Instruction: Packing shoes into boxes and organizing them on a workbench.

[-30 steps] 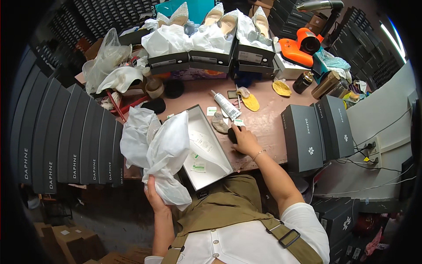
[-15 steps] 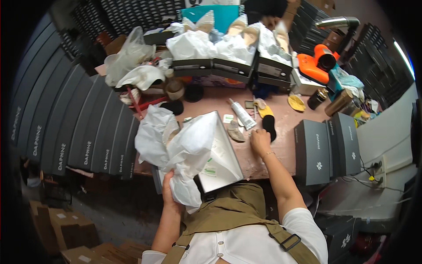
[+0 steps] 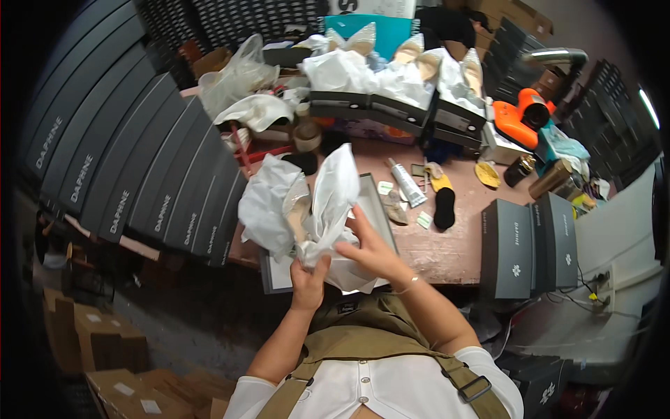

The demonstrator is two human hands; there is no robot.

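Note:
Over a grey shoe box (image 3: 383, 209) at the table's front edge, white tissue paper (image 3: 336, 183) is bunched around a pale pointed shoe (image 3: 299, 215). My left hand (image 3: 308, 281) is closed on the paper's lower part, with the thumb up. My right hand (image 3: 377, 254) lies against the right side of the paper, thumb and fingers spread apart. Part of the shoe shows between the sheets; the rest is hidden. Right of the box lie a white tube (image 3: 407, 183), a black insole-shaped pad (image 3: 444, 208) and a small beige piece (image 3: 395, 208).
Dark shoe boxes (image 3: 132, 188) are stacked along the left, and more boxes (image 3: 509, 251) stand at the right. Open boxes with paper and shoes (image 3: 401, 105) line the back. An orange heat tool (image 3: 516, 124), a dark jar (image 3: 519, 170) and a yellow sponge (image 3: 487, 175) sit back right.
My right hand has left the tabletop by the black pad and come over to the paper. My left hand has moved up and right with the bundle. The view has shifted.

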